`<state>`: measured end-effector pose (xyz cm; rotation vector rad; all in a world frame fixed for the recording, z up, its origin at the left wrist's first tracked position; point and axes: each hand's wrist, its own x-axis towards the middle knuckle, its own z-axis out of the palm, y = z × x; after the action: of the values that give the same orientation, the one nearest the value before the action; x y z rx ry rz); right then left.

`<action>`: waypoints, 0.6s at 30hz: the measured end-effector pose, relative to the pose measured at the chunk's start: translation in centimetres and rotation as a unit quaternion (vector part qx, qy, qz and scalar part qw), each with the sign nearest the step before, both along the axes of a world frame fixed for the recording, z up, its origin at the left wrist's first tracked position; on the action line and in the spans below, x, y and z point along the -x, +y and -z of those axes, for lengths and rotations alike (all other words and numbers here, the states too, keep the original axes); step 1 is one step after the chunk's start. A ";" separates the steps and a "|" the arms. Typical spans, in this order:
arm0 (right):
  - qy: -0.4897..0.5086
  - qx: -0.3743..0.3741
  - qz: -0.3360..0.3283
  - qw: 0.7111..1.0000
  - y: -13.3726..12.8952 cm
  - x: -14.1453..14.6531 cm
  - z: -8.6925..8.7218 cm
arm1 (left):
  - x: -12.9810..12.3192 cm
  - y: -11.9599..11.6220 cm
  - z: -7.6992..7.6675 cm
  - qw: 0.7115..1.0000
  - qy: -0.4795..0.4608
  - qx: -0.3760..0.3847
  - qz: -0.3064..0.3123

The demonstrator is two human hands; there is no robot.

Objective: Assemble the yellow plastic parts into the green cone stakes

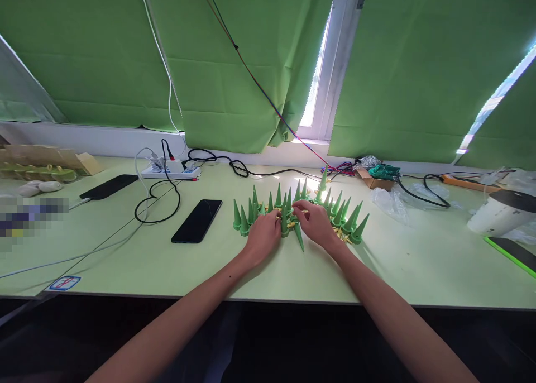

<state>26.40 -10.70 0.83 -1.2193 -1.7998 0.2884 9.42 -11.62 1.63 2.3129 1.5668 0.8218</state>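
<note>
Many green pointed cones (pixel 354 220) stand in a cluster on the pale green table, with small yellow pieces (pixel 341 235) among their bases. My left hand (pixel 263 233) is at the front left of the cluster, fingers curled together beside an upright green cone (pixel 285 218). What its fingertips grip is hidden. Just to the right, my right hand (pixel 315 222) reaches in among the cones with thumb and fingers pinched together. Anything between them is too small to make out. One green cone (pixel 299 238) lies tipped over between the hands, its point toward me.
A black phone (pixel 196 221) lies left of the cones, with another phone (pixel 109 187) farther left. A power strip (pixel 171 172) with looping cables sits behind. To the right are a small cardboard box (pixel 377 179), clear plastic bags (pixel 391 204) and a white cylinder (pixel 500 212).
</note>
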 end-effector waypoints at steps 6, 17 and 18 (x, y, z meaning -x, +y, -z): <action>-0.013 0.016 -0.018 1.000 -0.4 0.2 -0.3 | 0.0 0.4 0.5 1.000 -0.006 -0.001 0.001; -0.070 -0.012 -0.002 0.997 -0.3 0.1 -0.2 | 0.0 0.2 0.3 0.998 -0.037 -0.016 0.042; -0.072 -0.014 -0.001 0.997 -0.3 0.1 -0.2 | 0.0 0.2 0.3 0.998 -0.038 -0.017 0.044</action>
<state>26.27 -10.97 1.06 -1.2453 -1.9213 0.1801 9.39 -11.46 1.37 2.3262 1.4186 0.9095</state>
